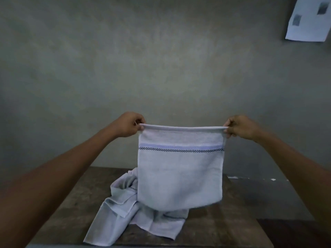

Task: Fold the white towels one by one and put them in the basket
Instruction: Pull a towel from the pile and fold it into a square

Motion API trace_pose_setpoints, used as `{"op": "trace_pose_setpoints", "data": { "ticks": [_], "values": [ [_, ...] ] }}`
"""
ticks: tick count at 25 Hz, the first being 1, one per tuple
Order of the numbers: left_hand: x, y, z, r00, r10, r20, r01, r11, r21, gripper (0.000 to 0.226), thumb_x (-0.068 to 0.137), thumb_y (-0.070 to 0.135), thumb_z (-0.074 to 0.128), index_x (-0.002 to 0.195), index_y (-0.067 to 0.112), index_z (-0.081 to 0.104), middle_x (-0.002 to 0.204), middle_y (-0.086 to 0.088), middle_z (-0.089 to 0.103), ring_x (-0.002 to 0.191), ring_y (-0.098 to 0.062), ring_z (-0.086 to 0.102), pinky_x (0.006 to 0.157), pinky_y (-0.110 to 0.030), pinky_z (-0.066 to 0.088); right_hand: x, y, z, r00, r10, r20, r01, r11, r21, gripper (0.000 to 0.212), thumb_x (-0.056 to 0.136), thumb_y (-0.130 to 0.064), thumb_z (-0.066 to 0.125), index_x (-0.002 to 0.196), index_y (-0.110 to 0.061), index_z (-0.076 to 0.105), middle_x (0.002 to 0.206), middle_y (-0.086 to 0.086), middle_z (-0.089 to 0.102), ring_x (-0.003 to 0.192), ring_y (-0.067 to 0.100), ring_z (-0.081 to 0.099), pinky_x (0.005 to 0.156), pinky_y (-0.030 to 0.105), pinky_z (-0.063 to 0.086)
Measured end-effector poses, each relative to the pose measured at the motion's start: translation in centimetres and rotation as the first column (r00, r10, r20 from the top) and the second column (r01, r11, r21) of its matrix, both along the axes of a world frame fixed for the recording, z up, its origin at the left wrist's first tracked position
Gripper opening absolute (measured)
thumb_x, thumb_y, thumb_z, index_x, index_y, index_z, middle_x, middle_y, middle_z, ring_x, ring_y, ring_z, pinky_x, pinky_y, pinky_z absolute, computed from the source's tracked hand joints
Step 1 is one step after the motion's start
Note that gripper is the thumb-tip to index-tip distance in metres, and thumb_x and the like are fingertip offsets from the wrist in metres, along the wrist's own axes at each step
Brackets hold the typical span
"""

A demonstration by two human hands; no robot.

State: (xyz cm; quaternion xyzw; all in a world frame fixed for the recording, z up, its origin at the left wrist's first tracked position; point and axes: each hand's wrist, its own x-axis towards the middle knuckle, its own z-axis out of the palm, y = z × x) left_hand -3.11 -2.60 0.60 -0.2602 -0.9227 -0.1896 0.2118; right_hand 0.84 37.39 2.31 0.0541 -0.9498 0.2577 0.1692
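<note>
While taut btwn 2 hands point(128, 125) point(240, 127), 1 towel point(180, 172)

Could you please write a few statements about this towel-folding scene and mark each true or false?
1. The left hand and the right hand pinch the top corners of the white towel with a pale blue stripe. True.
2. That towel lies flat on the dark wooden table. False: it hangs upright from the hands.
3. A crumpled heap of white cloth lies on the table. True.
4. A basket stands beside the heap. False: no basket is in view.
5. A white paper sheet hangs on the grey wall. True.
</note>
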Motion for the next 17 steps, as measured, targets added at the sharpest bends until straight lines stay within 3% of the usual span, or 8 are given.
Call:
{"op": "trace_pose_setpoints", "data": {
  "ticks": [3,5,8,11,13,14,17],
  "values": [
    [-0.8,2.1,-1.9,0.992,0.031,-0.122,-0.007,0.981,0.192,0.007,0.082,0.008,0.064,0.086,0.011,0.068,0.084,-0.005,0.07,0.075,-0.019,0.061,0.067,-0.027,0.045,-0.3,1.6,-1.7,0.981,-0.11,-0.159,0.095,0.99,-0.101,0.032,0.077,0.006,0.063,0.065,-0.022,0.056,0.062,0.005,0.065,0.044,-0.006,0.055,0.053,0.025,0.049],
    [-0.3,3.1,-3.9,0.996,-0.025,-0.082,0.044,0.971,0.237,0.007,0.081,0.006,0.064,0.082,0.013,0.066,0.08,0.0,0.069,0.076,-0.011,0.062,0.07,-0.024,0.046,0.8,2.9,-3.4,0.994,-0.078,-0.079,0.069,0.991,-0.113,0.028,0.08,0.008,0.06,0.07,-0.018,0.058,0.065,0.01,0.065,0.044,-0.005,0.057,0.049,0.014,0.047],
    [2.3,3.8,-8.8,0.97,-0.202,0.137,0.165,0.956,0.241,0.024,0.08,0.007,0.068,0.075,0.029,0.061,0.072,0.017,0.065,0.069,0.007,0.059,0.065,-0.009,0.043,4.1,4.9,-7.8,0.988,0.033,0.148,-0.023,0.997,-0.069,0.013,0.085,0.008,0.058,0.09,-0.002,0.065,0.071,0.015,0.066,0.046,-0.003,0.06,0.05,0.01,0.048],
    [5.1,4.5,-15.8,0.861,-0.304,0.408,0.246,0.951,0.189,0.01,0.078,0.024,0.066,0.076,0.033,0.062,0.075,0.011,0.068,0.071,0.0,0.058,0.07,-0.025,0.049,7.5,6.9,-13.8,0.95,0.081,0.301,-0.064,0.996,-0.067,0.016,0.083,0.007,0.061,0.081,-0.007,0.067,0.064,0.006,0.065,0.048,-0.003,0.057,0.053,0.01,0.046],
    [6.7,5.3,-19.6,0.753,-0.319,0.576,0.292,0.946,0.142,0.007,0.082,0.026,0.066,0.079,0.032,0.063,0.078,0.008,0.067,0.072,-0.002,0.058,0.07,-0.026,0.049,9.2,8.1,-18.2,0.895,0.115,0.431,-0.099,0.993,-0.058,0.022,0.082,0.006,0.064,0.074,-0.015,0.067,0.065,0.002,0.066,0.054,-0.002,0.058,0.058,0.013,0.047],
    [7.3,5.8,-20.9,0.701,-0.315,0.64,0.315,0.942,0.119,0.008,0.084,0.024,0.066,0.08,0.031,0.063,0.076,0.013,0.066,0.07,0.002,0.057,0.068,-0.02,0.047,9.9,8.6,-20.2,0.858,0.129,0.497,-0.116,0.992,-0.058,0.023,0.081,0.005,0.065,0.074,-0.016,0.068,0.067,0.004,0.067,0.058,0.001,0.06,0.061,0.018,0.049],
    [7.0,7.1,-24.1,0.692,-0.242,0.68,0.31,0.951,0.023,0.003,0.087,0.021,0.063,0.087,0.024,0.064,0.077,0.018,0.061,0.071,0.011,0.055,0.063,-0.006,0.04,10.1,9.6,-24.9,0.819,0.111,0.563,-0.109,0.993,-0.038,0.021,0.082,0.0,0.066,0.074,-0.02,0.067,0.07,0.0,0.068,0.062,0.0,0.06,0.07,0.028,0.049]
  ]
}}
